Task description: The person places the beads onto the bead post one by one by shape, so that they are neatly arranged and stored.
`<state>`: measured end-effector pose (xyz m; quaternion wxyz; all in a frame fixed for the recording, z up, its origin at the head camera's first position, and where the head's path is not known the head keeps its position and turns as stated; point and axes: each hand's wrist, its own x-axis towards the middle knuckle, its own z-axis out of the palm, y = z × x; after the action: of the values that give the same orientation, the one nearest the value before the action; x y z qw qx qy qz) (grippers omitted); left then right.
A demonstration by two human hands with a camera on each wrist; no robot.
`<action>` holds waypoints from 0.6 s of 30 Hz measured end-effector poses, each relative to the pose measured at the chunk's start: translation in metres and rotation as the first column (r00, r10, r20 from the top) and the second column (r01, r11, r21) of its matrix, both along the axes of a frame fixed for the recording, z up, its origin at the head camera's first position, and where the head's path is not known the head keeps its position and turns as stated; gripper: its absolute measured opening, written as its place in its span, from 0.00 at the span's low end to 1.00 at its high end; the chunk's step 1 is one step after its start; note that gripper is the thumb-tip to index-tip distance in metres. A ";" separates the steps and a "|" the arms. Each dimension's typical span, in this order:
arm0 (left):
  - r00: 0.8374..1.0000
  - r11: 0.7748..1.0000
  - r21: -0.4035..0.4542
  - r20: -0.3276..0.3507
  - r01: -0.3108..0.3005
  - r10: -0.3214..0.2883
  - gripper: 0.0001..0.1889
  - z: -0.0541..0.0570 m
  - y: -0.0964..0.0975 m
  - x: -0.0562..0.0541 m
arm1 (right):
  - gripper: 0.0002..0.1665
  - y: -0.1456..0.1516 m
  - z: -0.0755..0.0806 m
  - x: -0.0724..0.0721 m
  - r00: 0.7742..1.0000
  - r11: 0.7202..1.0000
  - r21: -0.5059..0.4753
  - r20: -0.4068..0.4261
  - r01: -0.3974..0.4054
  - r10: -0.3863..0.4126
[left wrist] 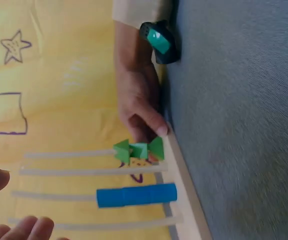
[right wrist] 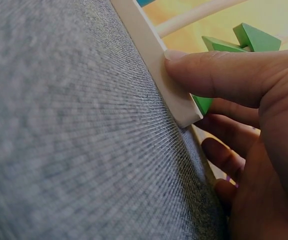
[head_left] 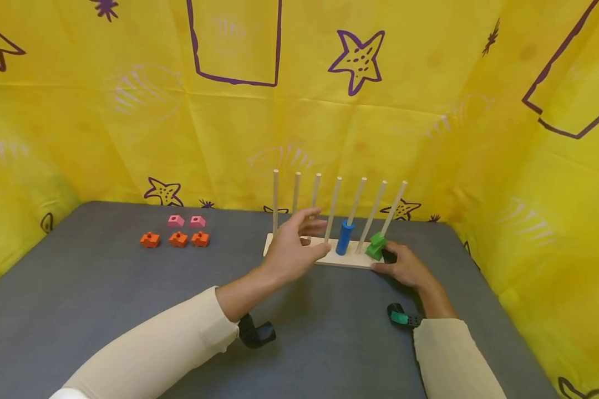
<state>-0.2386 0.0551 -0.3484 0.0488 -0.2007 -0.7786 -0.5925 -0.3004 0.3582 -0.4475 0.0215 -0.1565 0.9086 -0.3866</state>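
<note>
A pale wooden peg rack [head_left: 349, 262] with several upright pegs stands toward the back of the table. My right hand [head_left: 406, 266] grips the rack's right end, thumb [right wrist: 209, 72] against the front edge of the base and fingers behind it. Green angular blocks [head_left: 376, 246] are stacked on the rightmost peg, close to that hand. Blue cylinders [left wrist: 136, 195] sit stacked on the third peg from the right. In the head view my left hand [head_left: 292, 255] hovers in front of the left pegs, fingers loosely bent and apart from the thumb, holding nothing; it covers part of the base.
To the left on the grey table [head_left: 105, 310] lie two pink blocks [head_left: 176, 221] and three orange blocks [head_left: 178, 239]. A yellow patterned cloth [head_left: 219, 138] hangs behind and beside the table. Dark wrist devices [head_left: 256, 332] hang beneath both forearms.
</note>
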 end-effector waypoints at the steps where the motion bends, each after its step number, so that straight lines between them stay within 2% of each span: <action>1: 1.000 1.000 0.019 -0.017 -0.003 0.003 0.32 0.001 -0.005 0.003 | 0.34 0.000 0.000 0.000 1.000 1.000 0.000 -0.002 0.000 0.000; 5: 0.996 0.996 0.092 -0.087 -0.015 0.023 0.29 0.005 -0.029 0.010 | 0.34 0.000 -0.002 0.000 1.000 1.000 0.005 -0.009 -0.001 0.001; 8: 0.993 0.991 0.131 -0.108 -0.036 0.050 0.27 0.006 -0.049 0.011 | 0.35 0.001 -0.001 0.000 1.000 1.000 0.015 -0.005 0.003 -0.003; 13: 0.985 0.980 0.158 -0.102 -0.121 0.138 0.25 0.005 -0.085 0.008 | 0.36 0.001 0.000 0.001 1.000 1.000 0.020 0.007 0.000 0.000; 18: 0.966 0.967 0.150 -0.128 -0.206 0.226 0.24 0.003 -0.121 0.007 | 0.37 0.000 0.001 0.000 1.000 1.000 0.023 0.017 0.003 -0.004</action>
<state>-0.2318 -0.0659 -0.3459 0.1828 -0.1529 -0.7482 -0.6192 -0.3001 0.3578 -0.4468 0.0304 -0.1514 0.9131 -0.3775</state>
